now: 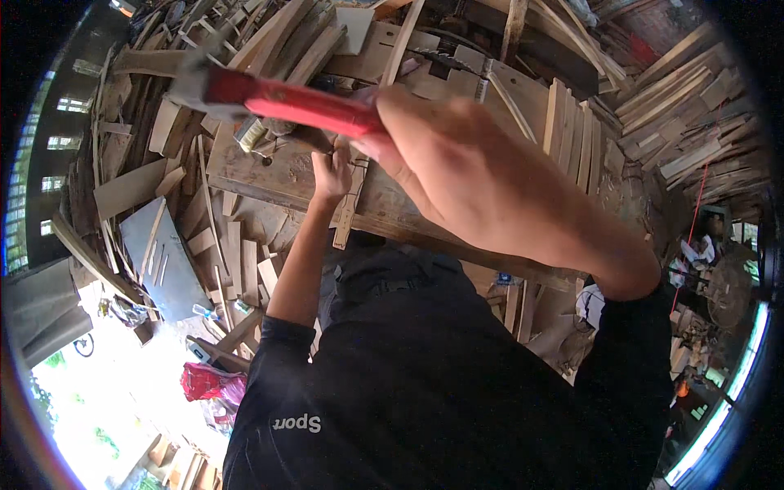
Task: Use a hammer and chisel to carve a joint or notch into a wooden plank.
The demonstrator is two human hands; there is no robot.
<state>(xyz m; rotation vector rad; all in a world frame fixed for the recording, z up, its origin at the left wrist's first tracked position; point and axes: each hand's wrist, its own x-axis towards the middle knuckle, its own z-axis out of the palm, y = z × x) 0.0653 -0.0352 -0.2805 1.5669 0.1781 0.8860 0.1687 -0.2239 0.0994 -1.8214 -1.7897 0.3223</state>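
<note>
Scrap timber crowds round the wooden bench. My right hand is wrapped around the red hammer, probably gripped far back for leverage; its blurred head points to ten o'clock. Towards eleven, my left hand sits beside a wooden strip; its fingertips are obscured, so I can't tell its grip.

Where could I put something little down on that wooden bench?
Two bare patches show on the bench: one between the wooden strip and the right hand holding the hammer, another left of the left hand, below the brush. Farther back is crowded with wood pieces.
</note>
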